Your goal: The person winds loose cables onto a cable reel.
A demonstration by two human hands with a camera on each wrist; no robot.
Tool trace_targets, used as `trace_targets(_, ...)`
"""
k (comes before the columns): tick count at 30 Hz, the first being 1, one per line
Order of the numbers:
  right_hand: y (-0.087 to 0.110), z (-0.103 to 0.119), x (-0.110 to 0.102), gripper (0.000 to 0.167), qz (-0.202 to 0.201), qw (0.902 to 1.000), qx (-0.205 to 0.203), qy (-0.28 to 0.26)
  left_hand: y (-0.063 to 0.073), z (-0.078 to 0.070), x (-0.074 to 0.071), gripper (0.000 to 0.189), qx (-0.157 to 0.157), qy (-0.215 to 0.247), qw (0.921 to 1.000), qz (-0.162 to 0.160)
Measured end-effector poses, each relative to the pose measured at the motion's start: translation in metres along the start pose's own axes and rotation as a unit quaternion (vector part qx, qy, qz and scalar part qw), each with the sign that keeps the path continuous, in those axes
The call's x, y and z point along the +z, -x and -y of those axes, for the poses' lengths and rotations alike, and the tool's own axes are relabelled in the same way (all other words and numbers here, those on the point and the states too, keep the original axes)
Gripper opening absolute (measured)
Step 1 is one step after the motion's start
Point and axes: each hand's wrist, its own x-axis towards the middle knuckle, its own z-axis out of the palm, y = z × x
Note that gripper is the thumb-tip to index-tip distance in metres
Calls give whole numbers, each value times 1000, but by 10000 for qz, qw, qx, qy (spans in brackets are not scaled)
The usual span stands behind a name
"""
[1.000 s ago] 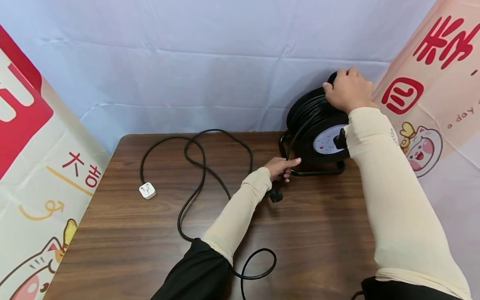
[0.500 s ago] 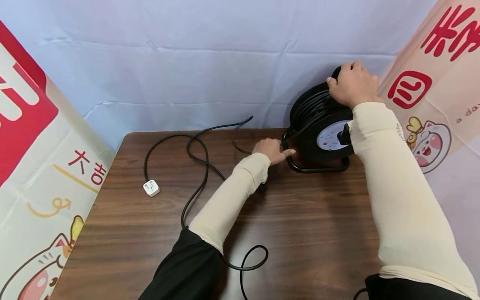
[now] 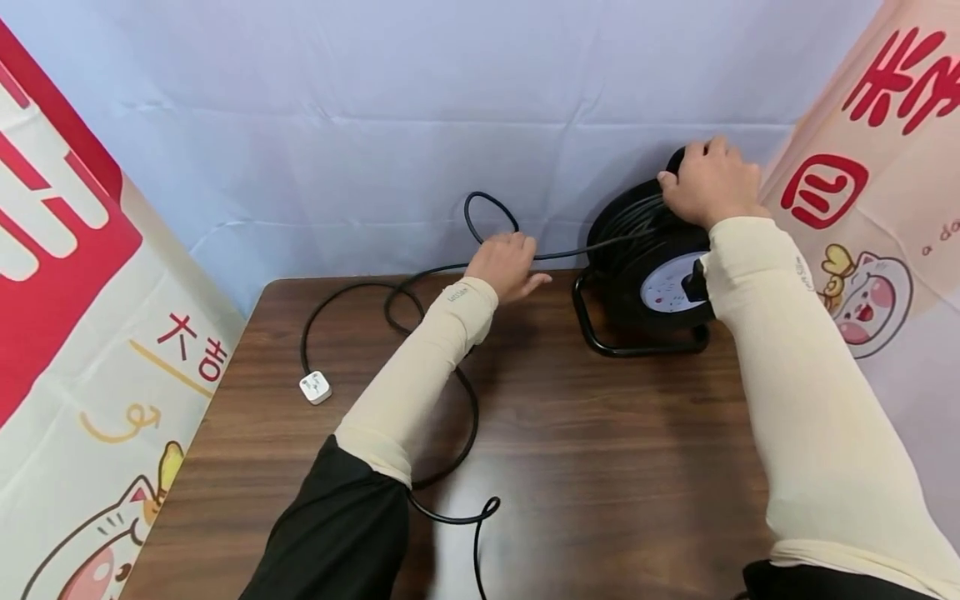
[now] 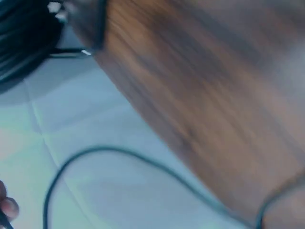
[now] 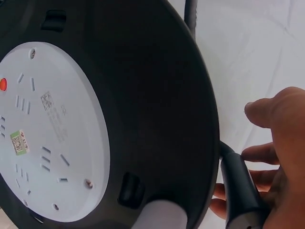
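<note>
A black cable reel with a round white socket panel stands on its tubular frame at the back right of the table. My right hand grips the handle at the top of the reel, fingers curled round it in the right wrist view. To the left of the reel, my left hand holds the black cable, which runs nearly straight from the reel to it. A loop of cable rises behind that hand. Only fingertips of it show in the blurred left wrist view.
A white plug lies at the left on the brown wooden table. Slack cable curls over the table's left half and down past its front. A pale cloth backdrop hangs right behind the table, with printed banners at both sides.
My left hand has moved left and up, away from the reel's base, drawing the cable out straight. A cable loop now stands behind it. My right hand stays on the handle.
</note>
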Motion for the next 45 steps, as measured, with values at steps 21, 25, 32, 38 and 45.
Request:
trace_targets(21, 5, -13, -7, 57, -128, 9999, 38, 86, 13, 37, 1, 66, 681, -332, 9952, -625)
trace_targets(25, 4, -17, -8, 55, -96, 9999, -90, 84, 13, 35, 2, 65, 699, -357, 9947, -657)
trace_targets(32, 1, -18, -6, 44, -181, 9995, -226, 152, 19, 35, 4, 65, 630, -424, 9957, -532)
trace_targets(38, 3, -19, -10, 32, -294, 9986, -397, 164, 24, 35, 7, 65, 586, -370, 9959, -577)
trace_targets(45, 8, -25, -15, 26, -265, 9982, -489, 238, 29, 34, 9, 65, 545, -322, 9965, -551)
